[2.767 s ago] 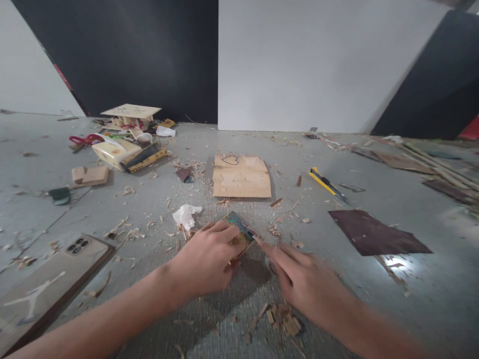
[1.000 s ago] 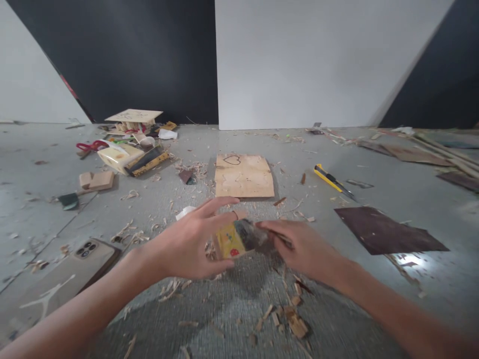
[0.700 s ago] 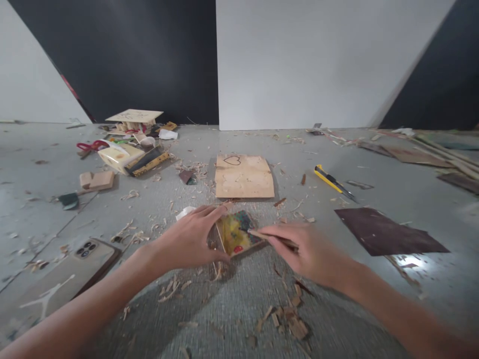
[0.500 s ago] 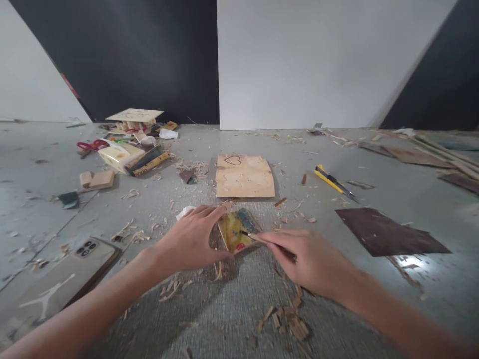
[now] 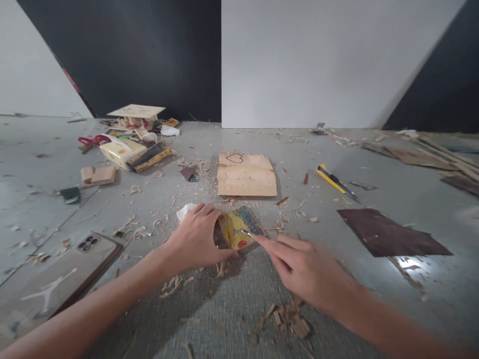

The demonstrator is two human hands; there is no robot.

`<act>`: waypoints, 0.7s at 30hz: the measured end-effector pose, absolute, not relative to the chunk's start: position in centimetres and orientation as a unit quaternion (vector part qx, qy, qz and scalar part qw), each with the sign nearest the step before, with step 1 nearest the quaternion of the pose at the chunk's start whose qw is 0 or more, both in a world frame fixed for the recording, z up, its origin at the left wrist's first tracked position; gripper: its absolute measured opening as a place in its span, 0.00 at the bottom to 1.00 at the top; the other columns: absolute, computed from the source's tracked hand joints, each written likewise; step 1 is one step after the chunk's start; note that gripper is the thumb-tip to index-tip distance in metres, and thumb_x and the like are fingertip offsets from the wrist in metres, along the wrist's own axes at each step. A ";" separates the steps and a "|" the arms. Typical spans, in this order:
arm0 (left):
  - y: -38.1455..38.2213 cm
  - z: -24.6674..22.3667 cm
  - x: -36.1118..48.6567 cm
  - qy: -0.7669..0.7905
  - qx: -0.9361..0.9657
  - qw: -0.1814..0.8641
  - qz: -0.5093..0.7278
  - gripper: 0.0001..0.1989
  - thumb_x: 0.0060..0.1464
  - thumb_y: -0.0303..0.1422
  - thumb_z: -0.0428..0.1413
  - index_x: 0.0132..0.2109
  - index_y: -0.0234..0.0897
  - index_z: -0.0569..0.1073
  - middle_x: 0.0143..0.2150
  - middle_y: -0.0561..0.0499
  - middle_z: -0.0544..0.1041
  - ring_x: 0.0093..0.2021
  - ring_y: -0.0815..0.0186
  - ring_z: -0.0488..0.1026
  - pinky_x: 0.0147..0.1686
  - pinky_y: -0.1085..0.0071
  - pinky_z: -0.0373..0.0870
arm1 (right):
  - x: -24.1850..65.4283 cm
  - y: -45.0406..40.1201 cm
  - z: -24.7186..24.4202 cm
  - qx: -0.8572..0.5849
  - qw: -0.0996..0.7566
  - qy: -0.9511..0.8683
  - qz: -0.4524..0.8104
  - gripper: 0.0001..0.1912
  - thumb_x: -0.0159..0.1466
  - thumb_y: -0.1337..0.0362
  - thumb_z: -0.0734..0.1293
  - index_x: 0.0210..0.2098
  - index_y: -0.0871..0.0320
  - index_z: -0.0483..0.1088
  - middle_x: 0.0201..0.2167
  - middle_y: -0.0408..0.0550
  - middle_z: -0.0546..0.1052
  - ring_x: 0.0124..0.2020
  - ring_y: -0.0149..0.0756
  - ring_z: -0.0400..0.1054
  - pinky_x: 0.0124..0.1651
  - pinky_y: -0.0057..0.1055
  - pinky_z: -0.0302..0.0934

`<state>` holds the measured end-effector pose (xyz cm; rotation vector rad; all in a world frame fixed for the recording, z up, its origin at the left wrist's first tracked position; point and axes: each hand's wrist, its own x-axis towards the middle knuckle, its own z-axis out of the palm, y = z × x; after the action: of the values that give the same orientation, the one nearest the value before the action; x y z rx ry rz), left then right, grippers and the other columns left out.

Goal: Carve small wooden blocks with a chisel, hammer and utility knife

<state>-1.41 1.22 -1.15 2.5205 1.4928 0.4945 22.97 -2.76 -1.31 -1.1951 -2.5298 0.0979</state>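
A small painted wooden piece (image 5: 235,230), yellow with blue and red patches, lies on the grey floor between my hands. My left hand (image 5: 196,237) curves round its left side, thumb at the near edge and fingers at the far left corner, gripping it. My right hand (image 5: 299,259) is closed on a small thin tool (image 5: 247,233) with a metal end, which points left over the painted face. Beyond them lies a pale wooden board (image 5: 246,175) with a heart drawn on it.
A yellow cutter (image 5: 335,182) and dark sandpaper (image 5: 389,232) lie on the right. At the left are a phone (image 5: 63,284), a wooden block (image 5: 99,175) and a yellow pack (image 5: 121,151). Wood shavings (image 5: 292,319) are scattered on the floor.
The view has shifted slightly. The tool's metal end now shows bright instead of dark, still over the painted piece. Both hands keep nearly the same places.
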 end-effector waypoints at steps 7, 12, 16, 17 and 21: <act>1.3 -1.2 -1.4 0.507 0.838 0.105 0.171 0.35 0.34 0.57 0.61 0.45 0.36 0.71 0.43 0.42 0.72 0.46 0.51 0.68 0.46 0.52 0.66 | 22.5 -2.3 -0.8 -0.440 0.221 -0.860 0.136 0.18 0.65 0.68 0.57 0.50 0.57 0.72 0.39 0.50 0.80 0.37 0.36 0.74 0.39 0.32 0.67; 1.3 -1.2 -1.6 0.513 0.834 0.107 0.170 0.37 0.34 0.58 0.61 0.46 0.36 0.71 0.44 0.43 0.72 0.46 0.50 0.68 0.47 0.52 0.65 | 22.3 -2.5 -1.3 -0.443 0.213 -0.864 0.111 0.18 0.66 0.67 0.57 0.52 0.56 0.71 0.40 0.52 0.79 0.37 0.37 0.74 0.39 0.32 0.68; 1.3 -1.3 -1.6 0.511 0.836 0.106 0.169 0.37 0.34 0.58 0.61 0.46 0.36 0.70 0.43 0.43 0.72 0.46 0.52 0.68 0.47 0.54 0.65 | 22.4 -2.9 -2.0 -0.429 0.184 -0.884 0.025 0.21 0.66 0.69 0.55 0.56 0.55 0.68 0.33 0.51 0.79 0.31 0.35 0.73 0.34 0.30 0.67; 1.3 -1.4 -1.6 0.513 0.835 0.104 0.170 0.37 0.34 0.58 0.61 0.46 0.35 0.70 0.44 0.43 0.72 0.46 0.52 0.68 0.47 0.54 0.65 | 22.4 -3.0 -2.1 -0.429 0.178 -0.886 0.010 0.22 0.66 0.69 0.56 0.57 0.55 0.68 0.32 0.51 0.79 0.29 0.34 0.72 0.33 0.29 0.66; 1.3 -1.5 -1.6 0.512 0.835 0.105 0.171 0.37 0.33 0.58 0.61 0.45 0.35 0.70 0.44 0.43 0.71 0.46 0.52 0.68 0.47 0.53 0.65 | 22.3 -3.0 -2.4 -0.435 0.168 -0.885 -0.007 0.21 0.66 0.69 0.56 0.56 0.54 0.68 0.31 0.50 0.78 0.28 0.33 0.71 0.32 0.28 0.65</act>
<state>-1.62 1.34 -1.51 2.4629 1.5085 0.5039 22.30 -3.05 -2.39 -1.2358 -2.5160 -0.0198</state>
